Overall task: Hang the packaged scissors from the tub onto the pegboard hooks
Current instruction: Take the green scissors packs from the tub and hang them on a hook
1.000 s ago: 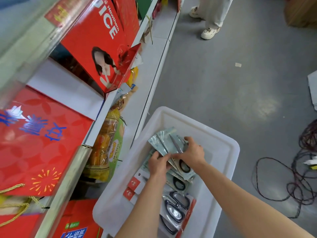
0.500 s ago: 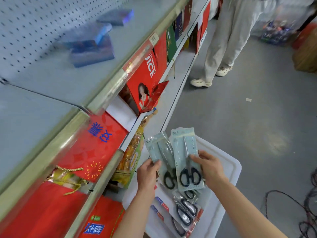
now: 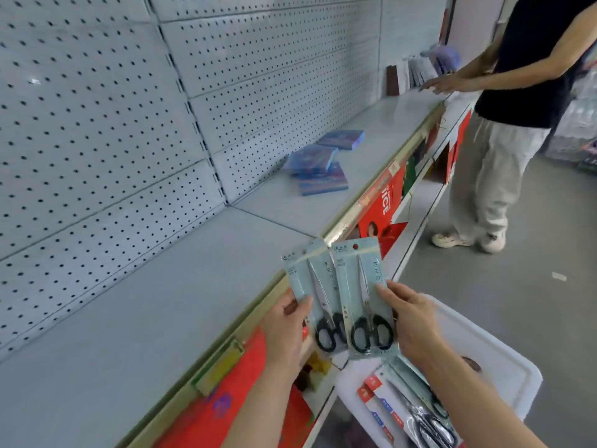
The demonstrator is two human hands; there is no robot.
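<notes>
The pegboard [image 3: 106, 130] fills the wall above the grey shelf [image 3: 155, 318], and no hooks can be made out on it in this view, so the first duty is to find a hook before reaching. The white tub [image 3: 504, 360] sits below and out from the shelf's front edge, with further packaged scissors [image 3: 416, 412] lying in it (the red-carded ones are not yet picked). Just above the shelf's front edge, two pale-blue carded packs are held upright and overlapping: the left pack [image 3: 310, 286] is pinched along its left margin by the left hand [image 3: 287, 331], thumb on the card face; the right pack [image 3: 361, 286] is gripped at its right margin by the right hand [image 3: 410, 321], fingers curled around the card edge. Judgement: the step in hand is carrying the packs from the tub to the pegboard. To do it well, separate the two cards, present one at a time, hold each low so the hang hole [image 3: 355, 246] at the top of the right pack is unobstructed, and square that hole to the hook tip.
</notes>
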